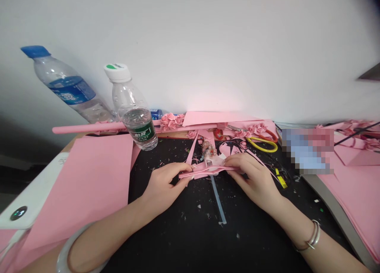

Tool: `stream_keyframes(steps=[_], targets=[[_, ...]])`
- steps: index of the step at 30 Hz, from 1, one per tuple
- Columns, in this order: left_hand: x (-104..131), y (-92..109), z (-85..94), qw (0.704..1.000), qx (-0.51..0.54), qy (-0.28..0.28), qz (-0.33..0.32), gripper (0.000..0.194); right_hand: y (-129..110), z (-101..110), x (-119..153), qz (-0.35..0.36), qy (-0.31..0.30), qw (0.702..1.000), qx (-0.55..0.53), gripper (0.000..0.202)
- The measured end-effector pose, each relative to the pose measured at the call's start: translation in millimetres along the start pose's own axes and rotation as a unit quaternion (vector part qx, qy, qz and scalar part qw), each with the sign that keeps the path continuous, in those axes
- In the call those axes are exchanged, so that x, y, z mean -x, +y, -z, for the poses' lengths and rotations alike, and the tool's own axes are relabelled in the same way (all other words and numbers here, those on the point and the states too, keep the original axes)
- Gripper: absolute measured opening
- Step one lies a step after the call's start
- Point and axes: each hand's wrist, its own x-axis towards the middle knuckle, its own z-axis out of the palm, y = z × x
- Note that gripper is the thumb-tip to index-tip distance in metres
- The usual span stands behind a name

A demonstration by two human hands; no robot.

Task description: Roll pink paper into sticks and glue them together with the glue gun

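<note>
A folded pink paper piece (204, 170) is held level above the black mat. My left hand (166, 184) pinches its left end between thumb and fingers. At its right end my right hand (252, 178) grips it the same way. Just behind the paper lies a small lumpy, multicoloured object (208, 149), whose front tip is partly hidden. A translucent stick (218, 199) runs from beneath the paper toward the front of the mat.
Two bottles, one with a blue cap (71, 90) and one with a white cap (138, 118), stand at the back left. Pink sheets (89, 186) lie left, more (356, 193) right. Paper roses (170, 121) and yellow-and-orange-handled scissors (263, 145) are at the back.
</note>
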Motion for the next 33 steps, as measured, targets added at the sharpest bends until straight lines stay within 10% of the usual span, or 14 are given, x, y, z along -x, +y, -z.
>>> stream_keyframes(steps=[33], targets=[[0.5,0.1,-0.4,0.999,-0.021,0.005,-0.034,0.015,-4.1,0.5,-0.7,0.026,0.026,0.999,-0.023,0.016]])
